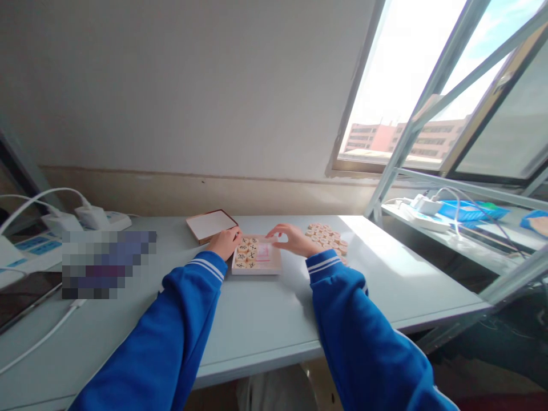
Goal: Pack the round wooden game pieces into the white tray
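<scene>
A shallow white box [257, 271] lies on the desk in front of me. Several round xiangqi pieces [247, 253] with dark characters sit in rows in its left part, and a pinkish patch shows on its floor to their right. My left hand [225, 244] has its fingers curled at the box's left edge, against its back left corner. Over the box's right side, my right hand [295, 240] is bent, thumb and forefinger apart, with no piece visible between them. Right of that hand, many loose wooden pieces [323, 235] lie in a cluster, partly hidden by my sleeve.
A box lid [213, 224] rests behind my left hand, near the wall. At the left are a power strip with chargers [92, 217], a phone [28, 297] and a blurred-out item [107, 265]. A metal frame [396, 154] stands at the desk's right end.
</scene>
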Tool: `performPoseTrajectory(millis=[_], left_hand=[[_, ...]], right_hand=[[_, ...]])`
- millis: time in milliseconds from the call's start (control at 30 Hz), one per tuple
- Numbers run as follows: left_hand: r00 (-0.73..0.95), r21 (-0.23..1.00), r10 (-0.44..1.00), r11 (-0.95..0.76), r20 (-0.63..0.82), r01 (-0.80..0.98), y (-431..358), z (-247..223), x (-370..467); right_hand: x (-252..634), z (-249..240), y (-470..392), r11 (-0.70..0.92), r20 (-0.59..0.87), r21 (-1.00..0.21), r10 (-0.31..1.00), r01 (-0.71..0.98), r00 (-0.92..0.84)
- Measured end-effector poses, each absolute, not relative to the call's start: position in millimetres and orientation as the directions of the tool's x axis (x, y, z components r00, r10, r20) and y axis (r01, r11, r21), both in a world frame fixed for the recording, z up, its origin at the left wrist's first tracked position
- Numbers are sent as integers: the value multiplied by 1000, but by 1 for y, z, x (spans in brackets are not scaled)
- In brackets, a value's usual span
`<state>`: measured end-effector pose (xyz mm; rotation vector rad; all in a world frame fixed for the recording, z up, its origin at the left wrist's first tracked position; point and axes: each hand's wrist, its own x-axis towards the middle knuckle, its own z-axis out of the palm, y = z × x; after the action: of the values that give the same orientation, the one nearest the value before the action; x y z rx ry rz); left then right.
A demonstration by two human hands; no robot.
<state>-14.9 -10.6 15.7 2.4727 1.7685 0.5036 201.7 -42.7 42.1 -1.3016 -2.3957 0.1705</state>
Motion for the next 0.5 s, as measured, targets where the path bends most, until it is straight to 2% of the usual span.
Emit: performPoseTrajectory(millis=[100, 267, 500], left_hand=[[283, 235, 935, -331, 216, 914, -13, 18, -14], [282, 223, 935, -329, 217, 918, -14, 20, -14], [281, 223, 934, -328, 219, 918, -13, 19, -14]], right_hand=[[180, 32, -46, 633, 208, -293, 774, 717, -599], [175, 24, -47, 583, 195, -295, 812, 757, -550], [174, 26, -51, 556, 295, -117, 810, 823, -506]])
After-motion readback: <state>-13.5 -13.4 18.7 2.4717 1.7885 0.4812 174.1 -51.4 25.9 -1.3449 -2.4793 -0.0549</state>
